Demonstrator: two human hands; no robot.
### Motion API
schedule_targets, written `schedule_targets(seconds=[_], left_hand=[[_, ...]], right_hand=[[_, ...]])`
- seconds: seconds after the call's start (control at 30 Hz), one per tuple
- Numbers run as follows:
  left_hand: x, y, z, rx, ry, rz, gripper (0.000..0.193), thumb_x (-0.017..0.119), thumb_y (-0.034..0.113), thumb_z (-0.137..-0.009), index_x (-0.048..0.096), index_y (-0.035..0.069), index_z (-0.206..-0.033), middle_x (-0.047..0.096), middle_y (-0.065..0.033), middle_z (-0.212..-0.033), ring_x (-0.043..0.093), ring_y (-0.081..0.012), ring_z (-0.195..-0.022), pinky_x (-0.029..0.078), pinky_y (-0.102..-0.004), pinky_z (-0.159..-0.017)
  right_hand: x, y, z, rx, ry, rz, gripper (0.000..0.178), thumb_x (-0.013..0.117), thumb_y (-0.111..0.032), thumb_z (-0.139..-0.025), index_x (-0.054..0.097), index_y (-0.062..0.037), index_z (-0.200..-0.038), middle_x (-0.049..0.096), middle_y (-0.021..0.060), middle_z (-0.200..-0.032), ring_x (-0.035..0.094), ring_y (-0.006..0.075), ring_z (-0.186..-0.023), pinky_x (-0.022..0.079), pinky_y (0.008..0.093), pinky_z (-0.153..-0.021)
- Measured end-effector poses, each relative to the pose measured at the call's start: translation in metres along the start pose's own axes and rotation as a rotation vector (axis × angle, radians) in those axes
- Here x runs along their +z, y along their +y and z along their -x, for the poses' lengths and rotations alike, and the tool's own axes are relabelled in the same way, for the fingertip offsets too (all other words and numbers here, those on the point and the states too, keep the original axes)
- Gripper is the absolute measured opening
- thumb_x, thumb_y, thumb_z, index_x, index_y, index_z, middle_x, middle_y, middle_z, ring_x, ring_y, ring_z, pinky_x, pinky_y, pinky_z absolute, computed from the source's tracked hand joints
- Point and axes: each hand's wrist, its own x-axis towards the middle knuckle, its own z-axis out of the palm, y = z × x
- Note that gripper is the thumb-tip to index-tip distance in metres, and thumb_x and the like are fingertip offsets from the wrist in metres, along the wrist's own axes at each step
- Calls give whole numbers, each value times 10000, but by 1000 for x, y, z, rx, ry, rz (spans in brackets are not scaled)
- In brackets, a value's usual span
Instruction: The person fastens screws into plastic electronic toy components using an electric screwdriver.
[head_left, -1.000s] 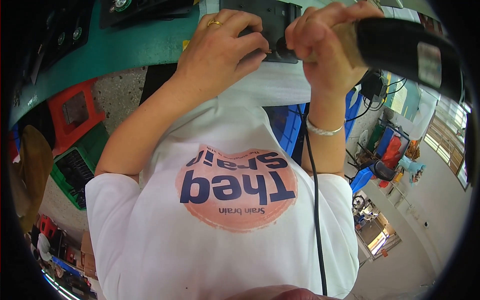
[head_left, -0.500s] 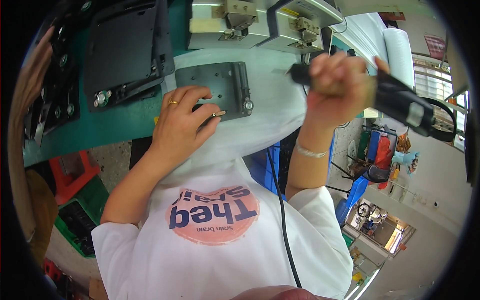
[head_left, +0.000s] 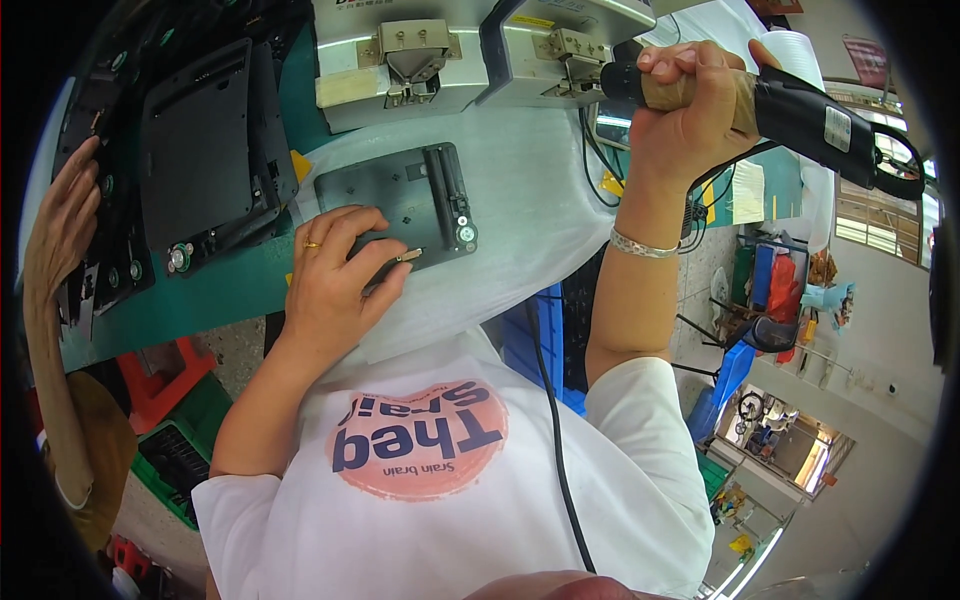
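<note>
My right hand (head_left: pixel 685 115) is wrapped round a black electric screwdriver (head_left: pixel 815 125), held nearly level with its nose pointing left, beside the outlet of the right screw feeder (head_left: pixel 570 70). Whether its bit touches the feeder is hidden. On a white foam sheet (head_left: pixel 510 170) lies a dark grey flat panel (head_left: pixel 385 200) with a raised bar and small round silver parts along its right side. My left hand (head_left: pixel 335 265) rests at the panel's lower left, fingers curled round a slim tool with a pale metal tip (head_left: pixel 410 255); most of that tool is hidden.
Left of the foam stand stacked dark panels (head_left: pixel 195 150) on a green table mat (head_left: pixel 190 310). Another person's hand (head_left: pixel 65 215) touches more dark parts at far left. A second screw feeder (head_left: pixel 400 75) stands behind the panel. A black cable (head_left: pixel 555 430) hangs across my shirt.
My right hand has carried the screwdriver up to the right feeder's outlet. My left hand keeps its grip at the panel. The view has shifted slightly, and the other person's hand has moved lower.
</note>
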Motion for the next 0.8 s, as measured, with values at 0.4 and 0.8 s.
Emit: schedule_targets(seconds=[0.4, 0.8], left_hand=[[-1, 0, 1, 5, -1, -7, 212, 820, 102, -741, 713, 98, -923, 625, -64, -1129, 600, -279, -1129, 430, -434, -969], [-2, 0, 1, 12, 1, 4, 204, 818, 103, -747, 714, 97, -923, 624, -63, -1134, 598, -276, -1129, 428, -432, -967]], right_hand=[[-4, -3, 2, -4, -8, -8, 420, 607, 28, -900, 469, -19, -1294, 619, 108, -737, 631, 198, -590, 604, 414, -597], [-3, 4, -1, -13, -26, 0, 428, 626, 21, -892, 455, -12, -1283, 619, 107, -730, 618, 193, -584, 602, 421, -606]])
